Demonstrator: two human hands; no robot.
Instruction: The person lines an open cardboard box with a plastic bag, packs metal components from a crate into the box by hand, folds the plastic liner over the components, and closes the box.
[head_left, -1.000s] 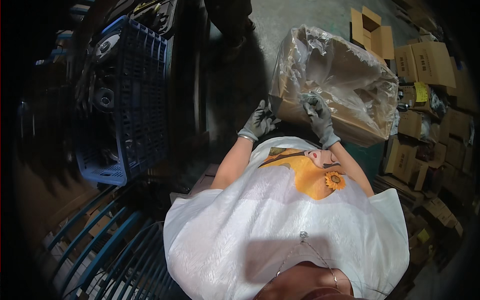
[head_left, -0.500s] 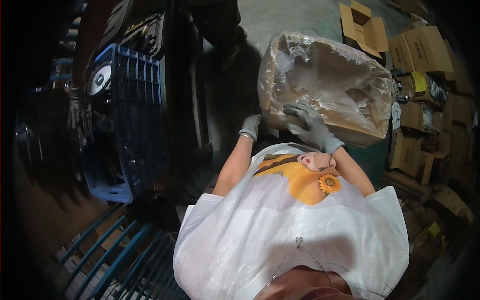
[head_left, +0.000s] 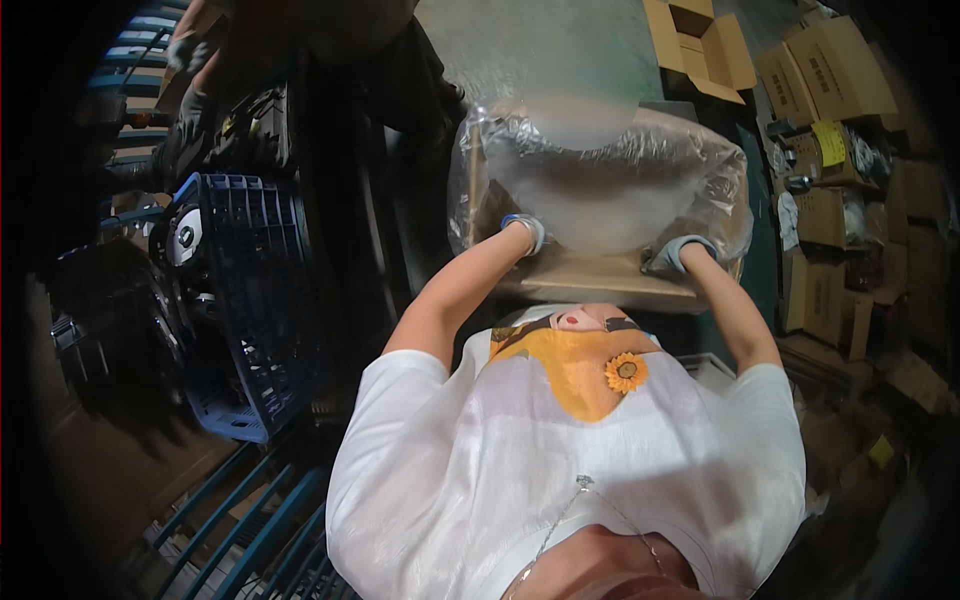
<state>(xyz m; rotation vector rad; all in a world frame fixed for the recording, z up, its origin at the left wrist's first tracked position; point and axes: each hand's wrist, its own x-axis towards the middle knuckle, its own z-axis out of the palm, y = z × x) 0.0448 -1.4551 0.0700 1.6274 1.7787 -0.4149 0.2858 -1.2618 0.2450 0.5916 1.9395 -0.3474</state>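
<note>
Dim, curved fisheye edges, with glare and haze across the plastic liner (head_left: 610, 190)

The left hand (head_left: 527, 233) and right hand (head_left: 680, 252) are partly hidden in the plastic bag (head_left: 718, 170), its middle blurred, and the top edge cuts off a co-worker (head_left: 405, 85).
</note>
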